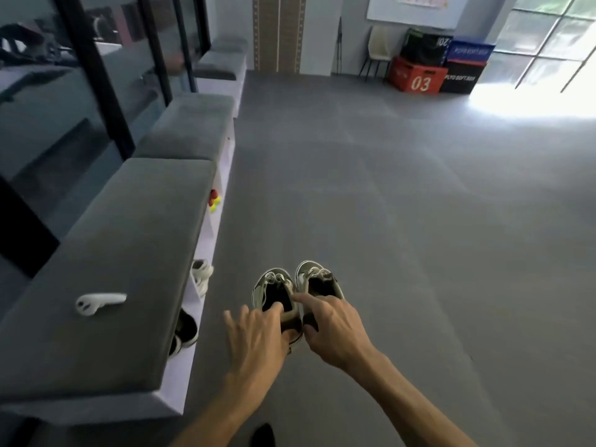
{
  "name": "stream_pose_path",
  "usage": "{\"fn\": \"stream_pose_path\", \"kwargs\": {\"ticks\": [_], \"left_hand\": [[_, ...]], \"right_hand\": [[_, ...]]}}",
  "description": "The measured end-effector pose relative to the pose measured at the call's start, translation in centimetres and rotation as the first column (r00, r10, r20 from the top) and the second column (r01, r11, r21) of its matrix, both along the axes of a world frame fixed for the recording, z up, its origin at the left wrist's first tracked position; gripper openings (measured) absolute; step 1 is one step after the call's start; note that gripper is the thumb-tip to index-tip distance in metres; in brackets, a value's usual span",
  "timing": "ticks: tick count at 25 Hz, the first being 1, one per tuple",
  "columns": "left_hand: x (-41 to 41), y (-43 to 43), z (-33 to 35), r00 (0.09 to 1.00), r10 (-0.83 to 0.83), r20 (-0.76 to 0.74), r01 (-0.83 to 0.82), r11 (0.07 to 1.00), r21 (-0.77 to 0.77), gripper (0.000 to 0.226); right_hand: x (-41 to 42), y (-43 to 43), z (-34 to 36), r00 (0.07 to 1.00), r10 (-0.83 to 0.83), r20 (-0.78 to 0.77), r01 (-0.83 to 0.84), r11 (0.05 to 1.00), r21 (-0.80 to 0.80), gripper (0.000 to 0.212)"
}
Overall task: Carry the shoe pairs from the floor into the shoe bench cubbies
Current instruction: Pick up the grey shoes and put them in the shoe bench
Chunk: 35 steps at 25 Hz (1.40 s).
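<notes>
A pair of olive-green sneakers is held above the grey floor (403, 204), at about 6 o'clock in the view, toes pointing away from the wearer of the camera. The left sneaker (274, 287) is gripped at its heel by the left hand (258, 337), whose fingers are hooked into the shoe opening while the little finger is spread outward. The right sneaker (314, 279) is gripped by the right hand (332, 330), the thumb pressed at the heel and the index finger laid across the collar toward the left shoe. The two shoes are held side by side, touching or nearly so; the exact contact is blurred and cannot be told.

At 9 o'clock a shoe bench (129, 253) with a grey cushioned top and white cubbies is seen running toward 11 o'clock. On its cushion a white shoehorn-like object (100, 303) is laid. In the cubby nearest the hands, black shoes with white soles (185, 330) are stored; in the cubby beyond, a pale sneaker (201, 274) is seen protruding slightly. Farther along, something red and yellow (214, 200) is tucked in another cubby.

At 1 o'clock, against the far wall, stacked plyo boxes are placed, the red one (417, 77) marked 03, with a chair (379, 50) beside them
</notes>
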State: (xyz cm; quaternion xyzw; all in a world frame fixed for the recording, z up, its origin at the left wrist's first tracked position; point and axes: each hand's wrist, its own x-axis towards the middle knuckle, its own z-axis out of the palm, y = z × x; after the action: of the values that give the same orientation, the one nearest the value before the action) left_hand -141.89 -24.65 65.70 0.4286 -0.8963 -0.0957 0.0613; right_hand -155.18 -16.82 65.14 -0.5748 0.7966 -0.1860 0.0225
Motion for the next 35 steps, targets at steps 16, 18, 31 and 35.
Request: {"fn": "stream_pose_path", "kwargs": {"ticks": [16,18,31,35], "left_hand": [[-47.1,-43.7,2.5,0.999,-0.02,0.039,0.023,0.996,-0.082,0.026],[-52.8,-49.4,3.4,1.0,0.006,0.021,-0.003,0.993,-0.115,0.027],[-88.3,-91.9,3.8,0.999,-0.013,-0.045,0.006,0.988,-0.153,0.025],[-100.2,-104.1,5.7,0.997,-0.044,-0.06,0.035,0.988,-0.149,0.026]], "right_hand": [[-47.0,-43.4,1.3,0.997,-0.027,0.07,0.03,0.998,-0.051,0.063],[-53.0,-49.6,2.5,0.999,0.011,0.05,-0.008,0.998,-0.056,0.064],[-88.9,-92.5,4.2,1.0,0.007,0.026,-0.006,1.0,-0.027,0.065],[-100.5,-104.3,5.7,0.999,-0.037,0.037,0.039,0.998,-0.055,0.067]]}}
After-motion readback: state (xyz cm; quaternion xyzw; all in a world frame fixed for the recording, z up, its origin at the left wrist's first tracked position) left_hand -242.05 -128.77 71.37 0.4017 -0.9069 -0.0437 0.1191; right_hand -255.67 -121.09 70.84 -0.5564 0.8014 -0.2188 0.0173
